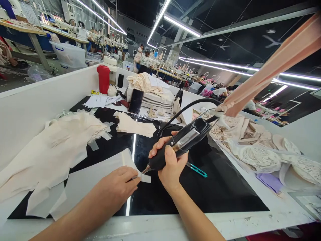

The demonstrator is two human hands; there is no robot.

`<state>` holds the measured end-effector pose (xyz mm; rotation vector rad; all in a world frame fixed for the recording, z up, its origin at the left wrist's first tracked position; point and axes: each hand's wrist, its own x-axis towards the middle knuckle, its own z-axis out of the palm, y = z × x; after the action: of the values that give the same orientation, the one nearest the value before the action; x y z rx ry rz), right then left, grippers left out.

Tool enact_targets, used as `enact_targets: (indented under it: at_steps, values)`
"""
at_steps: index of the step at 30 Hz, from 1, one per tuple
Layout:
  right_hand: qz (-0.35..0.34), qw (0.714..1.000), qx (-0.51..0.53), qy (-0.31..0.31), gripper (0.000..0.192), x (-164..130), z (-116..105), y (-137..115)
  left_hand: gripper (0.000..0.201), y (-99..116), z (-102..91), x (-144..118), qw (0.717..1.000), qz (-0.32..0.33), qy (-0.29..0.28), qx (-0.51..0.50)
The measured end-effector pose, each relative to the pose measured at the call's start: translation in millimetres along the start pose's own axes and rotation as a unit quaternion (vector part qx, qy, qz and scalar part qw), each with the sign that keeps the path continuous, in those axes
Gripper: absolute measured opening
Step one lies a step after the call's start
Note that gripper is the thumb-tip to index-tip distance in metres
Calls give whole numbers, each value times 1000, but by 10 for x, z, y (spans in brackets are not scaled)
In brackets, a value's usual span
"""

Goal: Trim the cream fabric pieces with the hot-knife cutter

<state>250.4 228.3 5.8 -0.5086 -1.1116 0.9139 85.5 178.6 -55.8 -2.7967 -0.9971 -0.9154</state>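
Right hand (170, 165) is clenched around a black corded hand tool (180, 142), grip wrapped on the handle, thumb up along the side. The tool's metal tip (145, 169) points down toward 7 o'clock and sits right at the edge of a pale fabric piece (100, 174) on the black desk (220, 187). Left hand (117, 187) lies flat on that fabric piece at about 8 o'clock from the tip, fingers pressing down, not closed on anything; fingertips just beside the tip. A small white strip end (145, 178) pokes out under the tip.

Progress, as a judgement: the tip is near the 3 o'clock corner of the fabric piece, so work on this edge looks underway, but whether a seam or cut is done along it cannot be told.

A heap of cream fabric pieces (50, 150) with loose strips lies at 9 o'clock, well apart from the hands; which of these are finished is not clear. Another folded piece (135, 125) sits at 12 o'clock. A pile of lace garments (258, 150) lies at 3 o'clock.

A small teal clip tool (198, 170) lies on the desk just beside the right wrist, at 3 o'clock. The tool's black cord (185, 108) loops up toward 1 o'clock. A peach strip (271, 63) hangs across the upper right. A red bottle (103, 78) and a phone (135, 101) stand at the far end, 11 to 12 o'clock.
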Motion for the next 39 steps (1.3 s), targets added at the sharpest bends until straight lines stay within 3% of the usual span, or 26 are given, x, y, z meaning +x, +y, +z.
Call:
enact_targets:
  at_steps: [9,17,24,39]
  values:
    - [-14,1000,-2,15,34,-18,-112,-54,32,21,-10,5,1000,-10,-17,-3]
    - [-12,1000,13,26,31,-31,-65,-102,30,8,-65,4,999,-11,-34,3]
    - [-5,1000,23,-7,36,-115,-22,-68,30,19,-49,11,999,-15,-42,-6]
    - [-3,999,-2,32,33,-79,-94,-139,28,18,-53,4,999,0,-39,19]
